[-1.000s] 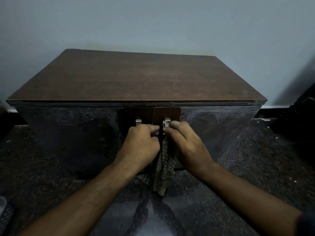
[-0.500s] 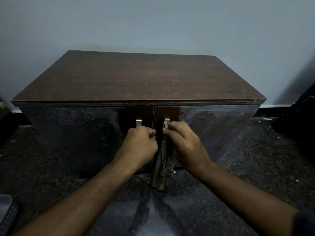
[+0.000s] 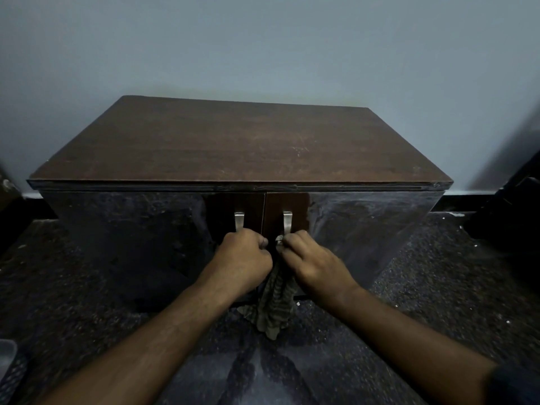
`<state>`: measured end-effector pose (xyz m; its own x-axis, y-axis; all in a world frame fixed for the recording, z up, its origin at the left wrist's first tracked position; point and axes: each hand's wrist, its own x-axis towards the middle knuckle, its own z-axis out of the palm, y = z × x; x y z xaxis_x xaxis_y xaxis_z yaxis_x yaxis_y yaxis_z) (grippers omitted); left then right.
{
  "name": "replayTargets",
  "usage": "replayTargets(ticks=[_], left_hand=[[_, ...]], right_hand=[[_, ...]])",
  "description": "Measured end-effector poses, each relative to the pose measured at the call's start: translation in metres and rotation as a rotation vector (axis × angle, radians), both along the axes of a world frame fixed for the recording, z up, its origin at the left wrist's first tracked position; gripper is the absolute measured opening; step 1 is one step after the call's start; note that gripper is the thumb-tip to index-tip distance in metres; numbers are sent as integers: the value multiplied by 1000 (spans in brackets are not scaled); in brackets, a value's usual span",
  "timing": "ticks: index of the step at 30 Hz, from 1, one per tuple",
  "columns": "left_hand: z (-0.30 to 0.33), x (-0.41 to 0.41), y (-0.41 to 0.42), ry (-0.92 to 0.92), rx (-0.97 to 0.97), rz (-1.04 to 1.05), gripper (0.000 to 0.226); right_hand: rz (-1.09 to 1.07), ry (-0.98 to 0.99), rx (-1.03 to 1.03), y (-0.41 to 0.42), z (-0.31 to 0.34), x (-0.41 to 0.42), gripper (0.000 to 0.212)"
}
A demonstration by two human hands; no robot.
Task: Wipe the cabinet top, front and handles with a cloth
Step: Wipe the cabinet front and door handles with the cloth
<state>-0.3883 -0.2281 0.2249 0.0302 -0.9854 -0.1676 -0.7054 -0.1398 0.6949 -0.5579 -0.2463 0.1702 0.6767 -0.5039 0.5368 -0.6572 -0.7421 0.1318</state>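
A low dark wooden cabinet stands against the wall, with two glossy doors and two metal handles at the middle. My left hand is curled round the lower part of the left handle. My right hand pinches a striped grey cloth against the lower part of the right handle. The rest of the cloth hangs down between my hands. The upper ends of both handles show above my knuckles.
A pale wall rises behind the cabinet. Dark speckled floor lies all round it. A dark object stands at the right edge, and a pale object sits at the lower left corner.
Both hands have slid down the handles, so more of each metal handle shows above them. The cloth has moved down with my right hand.
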Motion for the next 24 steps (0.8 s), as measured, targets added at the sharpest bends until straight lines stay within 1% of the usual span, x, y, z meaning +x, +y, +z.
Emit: replayTargets(ticks=[3, 5, 6, 8, 10, 11, 12, 14, 15, 16, 17, 19, 20, 21, 22, 24], left_hand=[[-6, 5, -1, -135, 194, -86, 14], [-11, 9, 2, -228, 385, -205, 18], [-15, 11, 4, -233, 471, -248, 19], [-22, 15, 7, -140, 596, -265, 19], [-26, 18, 8, 27, 615, -232, 47], [-27, 18, 8, 112, 607, -205, 52], [-27, 17, 9, 185, 584, -171, 46], [-26, 17, 10, 308, 536, -111, 19], [-26, 19, 11, 364, 533, -78, 14], [-22, 21, 12, 419, 530, -50, 16], [-17, 24, 14, 481, 518, -25, 19], [-4, 31, 16, 614, 446, 14, 25], [2, 34, 18, 670, 388, 21, 27], [9, 37, 20, 719, 324, 15, 28], [15, 38, 21, 767, 267, 6, 28], [25, 38, 25, 854, 203, -6, 29]], right_hand=[[-13, -177, 123, 5, 13, 9, 14], [-28, -413, 207, 8, 33, 19, 8], [-56, -553, 238, 10, 46, 23, 7], [-130, -821, 307, 13, 76, 28, 8], [-119, -1105, 512, 17, 102, 31, 11], [-74, -1239, 637, 19, 111, 31, 12], [-32, -1346, 741, 20, 118, 32, 12], [-4, -1484, 906, 18, 122, 28, 13], [-26, -1513, 991, 15, 119, 22, 16], [-75, -1487, 1081, 12, 115, 15, 18], [-158, -1386, 1166, 9, 109, 6, 17], [-344, -1053, 1320, 6, 91, -10, 12], [-402, -912, 1413, 5, 82, -14, 10], [-424, -814, 1529, 5, 74, -16, 17], [-409, -757, 1662, 7, 68, -15, 27], [-254, -705, 1893, 11, 63, -9, 38]])
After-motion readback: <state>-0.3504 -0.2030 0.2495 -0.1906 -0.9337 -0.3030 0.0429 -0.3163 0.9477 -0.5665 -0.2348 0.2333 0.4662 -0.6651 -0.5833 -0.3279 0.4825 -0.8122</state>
